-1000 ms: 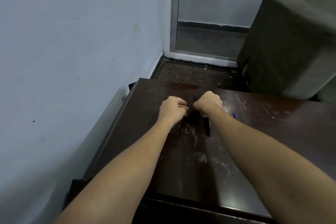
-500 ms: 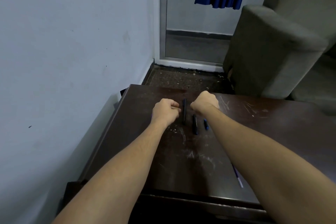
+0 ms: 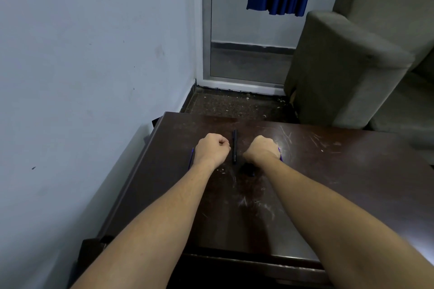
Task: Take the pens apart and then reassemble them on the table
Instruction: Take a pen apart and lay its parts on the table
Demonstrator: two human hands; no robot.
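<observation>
Working two pens apart over a scratched dark surface [image 3: 328,195], fists spread to either side of centre frame.

Both the left hand [image 3: 211,149] and right hand [image 3: 261,151] are curled tight, each apparently gripping a purple pen piece, left [image 3: 190,158] and right [image 3: 280,153], mostly hidden. Between them a black pen [image 3: 234,146] lies free, likely awaiting its turn. A dark bit [image 3: 248,169] below the right wrist is unclear.

left hand [image 3: 211,148] fisted, right hand [image 3: 261,149] fisted, forearms extended
</observation>
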